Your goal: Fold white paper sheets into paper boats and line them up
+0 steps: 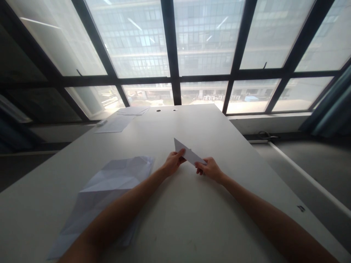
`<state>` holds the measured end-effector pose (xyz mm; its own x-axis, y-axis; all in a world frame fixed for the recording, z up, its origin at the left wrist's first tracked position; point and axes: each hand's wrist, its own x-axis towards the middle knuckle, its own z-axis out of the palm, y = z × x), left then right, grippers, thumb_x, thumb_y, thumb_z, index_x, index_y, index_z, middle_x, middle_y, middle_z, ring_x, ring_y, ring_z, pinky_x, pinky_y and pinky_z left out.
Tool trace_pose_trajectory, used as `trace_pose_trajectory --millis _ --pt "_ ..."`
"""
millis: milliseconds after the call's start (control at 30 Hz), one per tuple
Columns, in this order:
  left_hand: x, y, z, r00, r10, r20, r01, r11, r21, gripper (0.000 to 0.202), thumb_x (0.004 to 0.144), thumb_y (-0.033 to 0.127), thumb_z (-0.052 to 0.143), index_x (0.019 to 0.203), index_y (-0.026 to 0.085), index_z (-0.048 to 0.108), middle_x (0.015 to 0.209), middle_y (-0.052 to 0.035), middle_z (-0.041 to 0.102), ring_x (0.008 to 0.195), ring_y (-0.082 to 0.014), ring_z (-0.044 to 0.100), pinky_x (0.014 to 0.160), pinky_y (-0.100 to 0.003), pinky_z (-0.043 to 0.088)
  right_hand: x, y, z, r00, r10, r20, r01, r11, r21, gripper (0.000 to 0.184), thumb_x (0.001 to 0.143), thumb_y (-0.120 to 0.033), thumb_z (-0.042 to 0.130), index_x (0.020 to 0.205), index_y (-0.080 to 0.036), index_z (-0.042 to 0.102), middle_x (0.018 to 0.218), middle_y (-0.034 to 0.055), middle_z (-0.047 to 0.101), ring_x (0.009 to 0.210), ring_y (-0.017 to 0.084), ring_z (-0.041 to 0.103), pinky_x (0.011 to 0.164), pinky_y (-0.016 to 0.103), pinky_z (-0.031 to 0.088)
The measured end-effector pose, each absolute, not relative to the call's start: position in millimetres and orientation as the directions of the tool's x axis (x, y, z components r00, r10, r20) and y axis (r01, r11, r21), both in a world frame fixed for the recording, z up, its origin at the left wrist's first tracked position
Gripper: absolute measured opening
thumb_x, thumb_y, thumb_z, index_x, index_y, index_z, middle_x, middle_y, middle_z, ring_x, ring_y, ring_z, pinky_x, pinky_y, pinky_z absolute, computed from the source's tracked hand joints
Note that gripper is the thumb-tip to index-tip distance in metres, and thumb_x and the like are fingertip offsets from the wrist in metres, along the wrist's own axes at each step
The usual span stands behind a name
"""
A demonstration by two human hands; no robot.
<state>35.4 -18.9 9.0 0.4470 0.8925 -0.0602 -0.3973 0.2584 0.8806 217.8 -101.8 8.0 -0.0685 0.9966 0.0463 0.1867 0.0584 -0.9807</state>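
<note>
A folded piece of white paper is held up over the table, tilted, with one pointed corner at its upper left. My left hand grips its left part, thumb on the near face. At the lower right end, my right hand pinches the same paper between thumb and fingers. The fingers behind the paper are partly hidden. Under and beside my left forearm lies a large creased sheet of white paper, partly covered by the arm.
The white table stretches away toward large windows with dark frames. Several flat white sheets lie at its far left. Two round holes sit near the far edge. A small dark mark is near the right edge.
</note>
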Motion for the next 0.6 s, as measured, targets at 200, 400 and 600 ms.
trace_pose_trajectory --millis 200,400,600 --pt "33 -9 7 0.369 0.928 -0.054 -0.466 0.235 0.853 0.025 0.085 0.029 0.070 0.088 0.004 0.069 0.092 -0.0155 0.072 0.082 -0.0197 0.069 0.082 -0.031 0.056 218 -103 13 -0.014 0.999 0.043 0.139 0.045 -0.989 0.032 0.076 -0.042 0.064 0.061 -0.013 0.065 0.055 0.0052 0.067 0.043 0.010 0.054 0.038 0.019 0.034" --pt "32 -6 6 0.284 0.958 -0.049 -0.499 0.191 0.845 0.026 0.089 0.032 0.064 0.103 0.010 0.067 0.103 -0.0125 0.070 0.087 -0.0176 0.068 0.088 -0.031 0.054 216 -102 6 0.055 0.997 0.050 0.171 0.040 -0.984 0.036 0.078 -0.044 0.062 0.059 -0.013 0.064 0.055 0.0057 0.066 0.042 0.011 0.054 0.040 0.020 0.037" --pt "41 -28 10 0.487 0.870 -0.072 -0.385 0.288 0.877 0.074 0.083 0.040 0.072 0.145 0.026 0.033 0.132 -0.0162 0.055 0.096 -0.0248 0.068 0.084 -0.043 0.055 212 -108 3 0.165 0.965 0.206 0.555 0.082 -0.828 0.041 0.092 -0.041 0.044 0.066 -0.016 0.063 0.056 0.0052 0.064 0.052 0.015 0.058 0.053 0.023 0.038"
